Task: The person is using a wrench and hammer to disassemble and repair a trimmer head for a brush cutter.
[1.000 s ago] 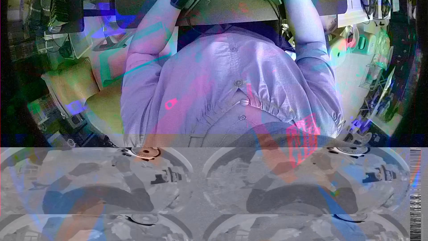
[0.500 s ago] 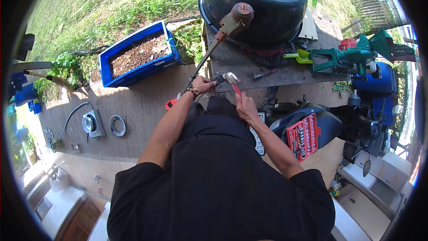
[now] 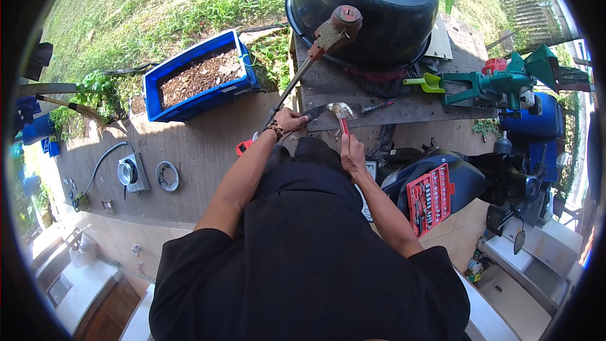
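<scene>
My left hand point(image 3: 290, 120), a beaded bracelet at its wrist, presses a dark flat strip of metal, blade-like point(image 3: 317, 112), against the edge of the wooden table point(image 3: 404, 112). My right hand point(image 3: 353, 154) is wrapped round the red handle of a claw hammer point(image 3: 341, 112). The hammer's head is over the strip's right end; whether they touch I cannot tell. Just past my left hand a long-shafted tool with a worn red-orange end, which looks like a grass trimmer point(image 3: 328, 35), leans across the table edge. A small screwdriver point(image 3: 379, 106) lies right of the hammer.
A large upturned black tub point(image 3: 366, 12) covers the table's back. To its right stand a green scoop point(image 3: 429, 82) and a green machine point(image 3: 492, 82). An open red socket set point(image 3: 429, 198) rests on a motorcycle seat point(image 3: 464, 183). A blue planter point(image 3: 202, 76) holds soil at left.
The hammer has shifted slightly right, its head now turned over the strip's end. My left hand keeps its place on the strip. The whole view has moved a little.
</scene>
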The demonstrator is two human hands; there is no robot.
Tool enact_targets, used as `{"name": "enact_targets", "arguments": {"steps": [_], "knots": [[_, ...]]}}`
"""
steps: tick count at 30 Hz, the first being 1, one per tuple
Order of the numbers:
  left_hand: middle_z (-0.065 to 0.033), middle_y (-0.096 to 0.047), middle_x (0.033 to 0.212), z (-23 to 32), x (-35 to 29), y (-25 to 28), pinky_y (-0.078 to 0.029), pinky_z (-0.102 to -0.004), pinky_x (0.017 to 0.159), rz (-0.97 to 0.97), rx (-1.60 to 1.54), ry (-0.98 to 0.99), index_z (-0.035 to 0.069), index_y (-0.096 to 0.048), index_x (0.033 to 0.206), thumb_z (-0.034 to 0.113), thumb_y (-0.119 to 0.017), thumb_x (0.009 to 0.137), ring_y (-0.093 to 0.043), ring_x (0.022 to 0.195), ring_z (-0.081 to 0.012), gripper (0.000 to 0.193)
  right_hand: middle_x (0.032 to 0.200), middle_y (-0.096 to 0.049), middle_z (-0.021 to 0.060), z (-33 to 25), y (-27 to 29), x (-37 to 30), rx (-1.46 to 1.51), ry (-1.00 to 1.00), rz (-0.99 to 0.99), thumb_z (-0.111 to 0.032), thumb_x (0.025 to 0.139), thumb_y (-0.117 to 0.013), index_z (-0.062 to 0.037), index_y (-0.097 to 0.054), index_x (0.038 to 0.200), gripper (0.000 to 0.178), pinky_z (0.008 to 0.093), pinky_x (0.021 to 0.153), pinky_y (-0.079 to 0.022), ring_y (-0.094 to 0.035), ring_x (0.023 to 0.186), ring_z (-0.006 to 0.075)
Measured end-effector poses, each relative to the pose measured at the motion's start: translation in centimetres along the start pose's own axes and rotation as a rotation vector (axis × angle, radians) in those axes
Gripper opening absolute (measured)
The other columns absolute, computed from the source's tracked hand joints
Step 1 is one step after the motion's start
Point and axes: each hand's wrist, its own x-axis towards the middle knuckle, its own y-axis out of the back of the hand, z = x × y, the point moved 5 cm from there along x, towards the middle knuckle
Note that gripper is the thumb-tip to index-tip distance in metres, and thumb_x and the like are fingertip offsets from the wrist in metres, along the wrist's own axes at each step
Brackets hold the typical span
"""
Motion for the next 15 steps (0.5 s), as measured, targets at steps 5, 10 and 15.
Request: {"name": "enact_targets", "arguments": {"steps": [5, 10, 15], "knots": [[-0.0039, -0.068, 0.073, 0.7, -1.2, 0.5, -0.053, -0.0255, 0.060, -0.108, -0.030, -0.068, 0.002, -0.069, 0.099, 0.032, -0.073, 0.091, -0.065, 0.064, -0.0091, 0.031, 0.060, -0.054, 0.0142, 3.2, -0.7, -0.8, 0.232, -0.023, 0.021, -0.042, 0.104, -0.047, -0.0008, -0.055, 0.081, 0.048, 0.0410, 0.050, -0.039, -0.053, 0.053, 0.0290], [-0.0026, -0.071, 0.090, 3.7, -9.3, 3.3, -0.056, -0.0235, 0.070, -0.263, -0.712, -0.098, 0.003, -0.067, 0.112, 0.025, -0.069, 0.096, -0.067, 0.079, -0.0077, 0.027, 0.057, -0.051, -0.0016, -2.3, 1.6, 0.7, 0.460, -0.161, -0.196, -0.040, 0.101, -0.060, -0.0083, -0.054, 0.080, 0.039, 0.0226, 0.039, -0.034, -0.045, 0.044, 0.0058], [-0.0032, -0.071, 0.098, 10.0, -12.7, 5.0, -0.055, -0.0233, 0.076, -0.499, -0.529, -0.259, 0.004, -0.066, 0.125, 0.018, -0.067, 0.097, -0.067, 0.086, -0.0078, 0.032, 0.076, -0.063, 0.0054, -7.4, 5.9, 0.8, 0.860, -0.203, -0.135, -0.026, 0.089, -0.077, -0.0093, -0.048, 0.086, 0.034, 0.0192, 0.037, -0.038, -0.046, 0.043, 0.0021]]}}
